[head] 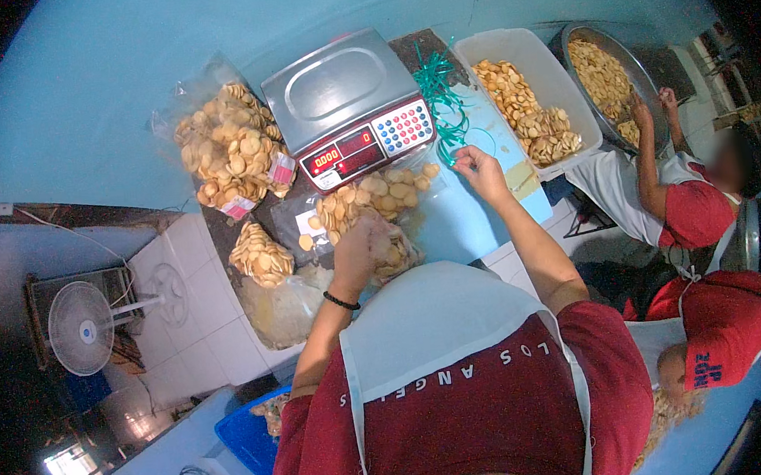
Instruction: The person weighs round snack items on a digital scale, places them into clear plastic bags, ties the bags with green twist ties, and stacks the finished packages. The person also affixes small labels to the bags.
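My left hand (356,244), with a dark beaded bracelet at the wrist, grips a clear plastic bag of round yellow chips (396,257) close to my apron. Part of that bag is hidden behind the hand. With thumb and fingertips, my right hand (482,172) pinches the lower end of green plastic tie strips (449,156). The rest of the strips (435,75) lie bunched beside a digital scale (337,91), whose display is lit and whose metal pan bears nothing. Other bagged chips (368,202) lie just below the scale's keypad.
Larger filled bags (232,145) stand left of the scale, with a smaller bag (260,254) below them. A translucent plastic tub (576,148) holds loose and bagged chips at right. Beyond it, a co-worker (689,209) reaches into a metal basin (657,119). A pedestal fan (82,328) stands left.
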